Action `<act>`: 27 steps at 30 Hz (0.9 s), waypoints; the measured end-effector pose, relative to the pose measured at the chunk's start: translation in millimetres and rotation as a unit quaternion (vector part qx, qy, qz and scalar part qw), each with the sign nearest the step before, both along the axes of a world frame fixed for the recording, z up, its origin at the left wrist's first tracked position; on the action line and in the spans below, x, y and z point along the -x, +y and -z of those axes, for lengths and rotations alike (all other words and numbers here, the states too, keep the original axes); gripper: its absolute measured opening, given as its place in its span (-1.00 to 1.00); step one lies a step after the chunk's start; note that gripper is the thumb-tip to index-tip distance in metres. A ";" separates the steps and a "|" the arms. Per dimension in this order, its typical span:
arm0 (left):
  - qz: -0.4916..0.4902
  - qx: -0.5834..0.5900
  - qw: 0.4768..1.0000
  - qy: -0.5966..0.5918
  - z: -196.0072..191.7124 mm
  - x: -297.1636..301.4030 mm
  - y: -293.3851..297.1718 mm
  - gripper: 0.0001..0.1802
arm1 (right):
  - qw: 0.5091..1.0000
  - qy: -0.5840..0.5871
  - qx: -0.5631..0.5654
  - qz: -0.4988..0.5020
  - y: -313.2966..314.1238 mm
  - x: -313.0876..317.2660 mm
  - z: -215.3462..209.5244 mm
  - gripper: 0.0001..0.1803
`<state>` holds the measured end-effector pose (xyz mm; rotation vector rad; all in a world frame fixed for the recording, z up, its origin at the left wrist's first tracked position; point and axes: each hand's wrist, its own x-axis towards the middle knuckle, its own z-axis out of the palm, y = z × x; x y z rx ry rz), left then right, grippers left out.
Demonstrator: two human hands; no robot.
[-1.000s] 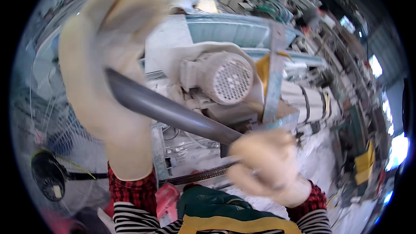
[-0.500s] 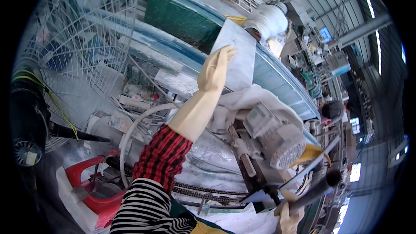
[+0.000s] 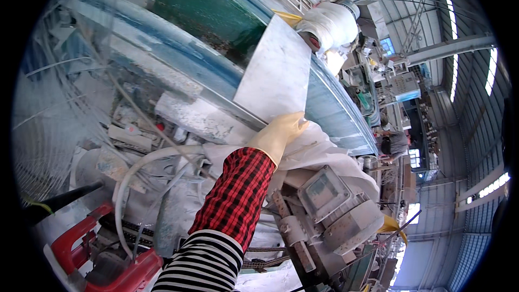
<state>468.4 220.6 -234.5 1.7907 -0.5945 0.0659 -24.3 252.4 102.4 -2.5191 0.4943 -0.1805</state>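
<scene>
A: Progress?
B: Trough [image 3: 340, 109] carries the slab [image 3: 278, 70], laid across; placement looks done, any adjusting left can't be seen. Left hand [image 3: 279, 134] at slab's near edge.
A: Fingers?
B: Bunched together; can't tell if pinching.

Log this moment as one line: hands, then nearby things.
left hand: gloved, at near edge of white slab, grip unclear | right hand: out of view | nearby: dusty motor, pale sheeting
</scene>
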 end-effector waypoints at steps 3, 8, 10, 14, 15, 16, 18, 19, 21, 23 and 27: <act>0.069 -0.012 0.993 0.095 -32.5 26.4 -9.3 -0.56 | 1.000 0.009 0.006 0.026 0.5 -6.2 0.5 -0.79; 0.132 0.042 0.986 -0.096 -9.5 27.1 -17.1 -0.37 | 0.999 0.008 0.011 0.043 1.5 -11.7 2.8 -0.79; 0.148 0.037 0.988 0.000 -14.5 10.7 -27.1 -0.32 | 0.999 0.004 0.013 0.038 2.3 -13.7 2.5 -0.79; 0.257 -0.092 0.953 0.131 -34.8 -3.3 -31.2 -0.50 | 0.999 0.005 0.015 0.040 1.5 -14.6 4.4 -0.79; 0.247 -0.073 0.961 0.099 -23.3 -6.2 -39.1 -0.44 | 0.999 0.005 0.016 0.040 1.6 -14.8 4.8 -0.79; 0.235 -0.053 0.968 0.067 -6.5 -9.9 -48.6 -0.37 | 0.999 0.002 0.015 0.037 3.5 -15.1 4.0 -0.79; 0.218 -0.067 0.972 0.057 -5.0 -16.0 -49.1 -0.31 | 0.999 0.002 0.016 0.033 3.5 -13.0 -0.1 -0.79; 0.230 -0.106 0.964 0.081 -20.1 -8.1 -53.5 -0.32 | 0.999 0.006 0.012 0.048 2.2 -8.2 0.0 -0.79; 0.213 -0.149 0.962 0.086 -31.8 -7.8 -47.2 -0.32 | 0.999 0.005 0.012 0.047 2.4 -6.8 1.1 -0.79; 0.182 -0.164 0.968 0.054 -33.7 -7.8 -37.0 -0.31 | 0.999 0.003 0.015 0.047 3.6 -8.0 2.6 -0.79; 0.202 -0.253 0.946 0.038 -65.0 2.2 -6.8 -0.32 | 0.998 0.002 0.010 0.063 2.5 -2.7 5.2 -0.79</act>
